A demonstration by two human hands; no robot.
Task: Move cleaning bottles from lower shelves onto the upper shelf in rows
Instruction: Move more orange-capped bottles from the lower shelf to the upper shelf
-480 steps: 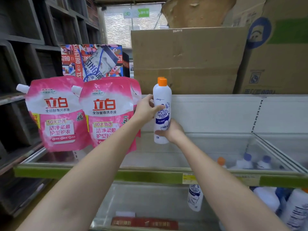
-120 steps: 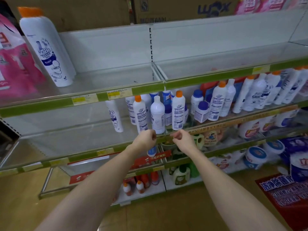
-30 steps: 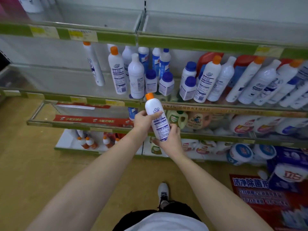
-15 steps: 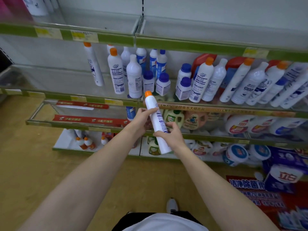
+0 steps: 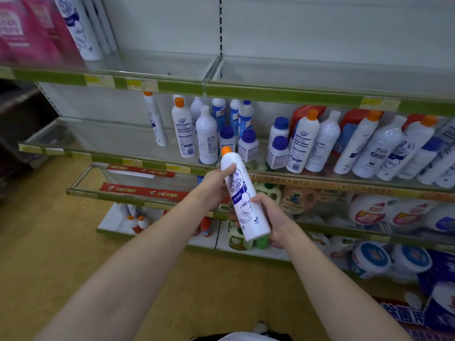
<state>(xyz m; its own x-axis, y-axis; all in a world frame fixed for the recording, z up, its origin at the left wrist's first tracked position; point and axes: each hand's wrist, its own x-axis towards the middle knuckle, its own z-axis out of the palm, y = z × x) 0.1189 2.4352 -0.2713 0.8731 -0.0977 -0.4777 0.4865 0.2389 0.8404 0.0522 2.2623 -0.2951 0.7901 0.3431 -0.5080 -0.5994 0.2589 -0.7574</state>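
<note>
We grip 1 orange-capped bottle [image 5: 242,198] tilted: left hand [image 5: 213,184] wrapped near its neck, right hand [image 5: 269,217] curled around its base, before the crowded middle shelf [image 5: 157,161].

My view is lit evenly from above by soft, diffuse indoor light, moderately bright, with a slight green-grey cast. Shadows are weak; the darkest zone is the far left edge [image 5: 17,114], where detail is lost. Faint glare shows on the clear shelf fronts [image 5: 320,183]. Wide-angle distortion bends the shelf rails [image 5: 157,86] and leans the bottles at the right edge [image 5: 418,148] outward. The pink pouches [image 5: 29,30] at top left are motion-blurred. The bottle [image 5: 242,193] in my 2 hands reads fairly sharp; corner print is soft.
</note>
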